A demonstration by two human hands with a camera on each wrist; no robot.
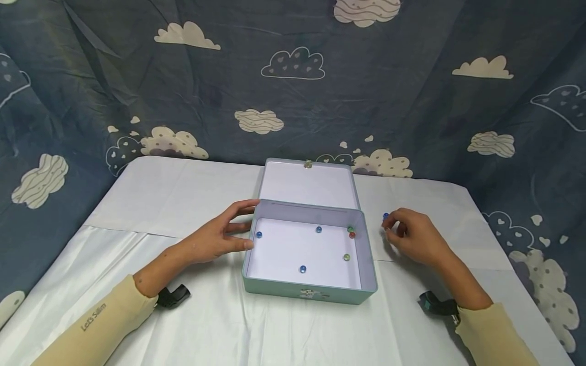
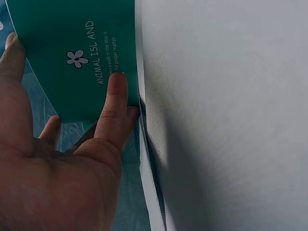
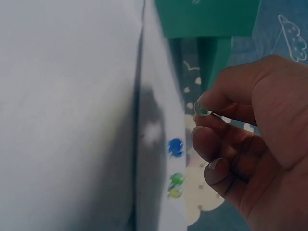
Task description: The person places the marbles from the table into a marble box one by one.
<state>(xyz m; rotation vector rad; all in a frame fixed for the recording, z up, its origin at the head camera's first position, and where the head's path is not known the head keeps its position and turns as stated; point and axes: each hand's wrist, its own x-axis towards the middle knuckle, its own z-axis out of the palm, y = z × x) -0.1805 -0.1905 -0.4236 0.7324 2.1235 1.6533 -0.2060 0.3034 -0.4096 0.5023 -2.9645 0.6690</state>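
Apparent pickup | marble (image 3: 202, 109) pinched by right hand (image 1: 415, 237) toward surface's (image 1: 446, 208) right edge | left hand (image 1: 212, 238) spread against box (image 1: 274, 286) | boxward lift needed

Smooth metal, glossy glass, creased cloth.
Looks like smooth painted metal on the box (image 1: 274, 287), shiny metal on its clasp (image 1: 308, 293); gleams like glass on the marbles (image 1: 303, 269); creases as cloth on the white sheet (image 1: 206, 320) and printed backdrop (image 1: 293, 96); shows matt fabric on the sleeves (image 1: 114, 305).
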